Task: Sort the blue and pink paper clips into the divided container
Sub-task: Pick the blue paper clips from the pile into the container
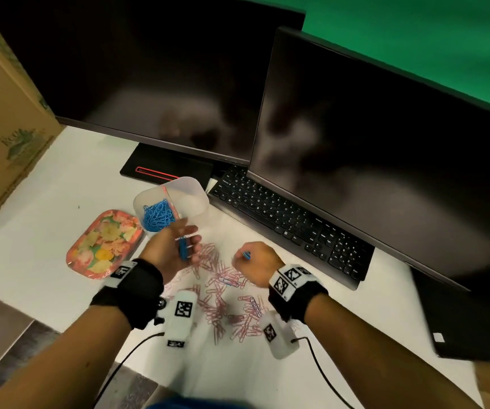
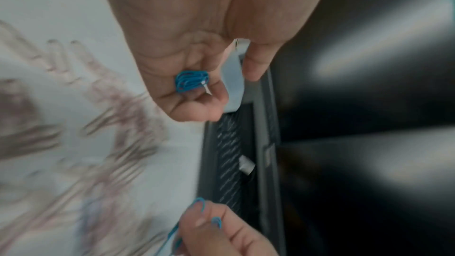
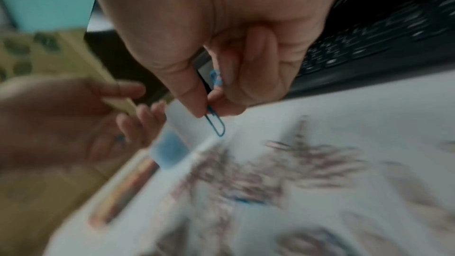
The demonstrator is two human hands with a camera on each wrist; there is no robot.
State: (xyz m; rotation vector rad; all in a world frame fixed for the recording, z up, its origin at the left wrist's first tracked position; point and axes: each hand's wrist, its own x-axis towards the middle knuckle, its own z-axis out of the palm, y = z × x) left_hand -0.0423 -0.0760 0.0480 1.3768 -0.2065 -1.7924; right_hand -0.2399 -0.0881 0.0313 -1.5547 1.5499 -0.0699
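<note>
Fingers curled around blue clips

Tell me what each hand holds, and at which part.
The left hand cradles a bunch of blue clips along its curled fingers. The right hand pinches a blue clip by one end between thumb and forefinger.

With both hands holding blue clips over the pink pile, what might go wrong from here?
1. The left hand holds its bundle of blue paper clips loosely; some may fall into the pink paper clips.
2. The right hand pinches its blue clip only by one end; it might slip.
3. The divided container has an empty half; blue clips could land there.
</note>
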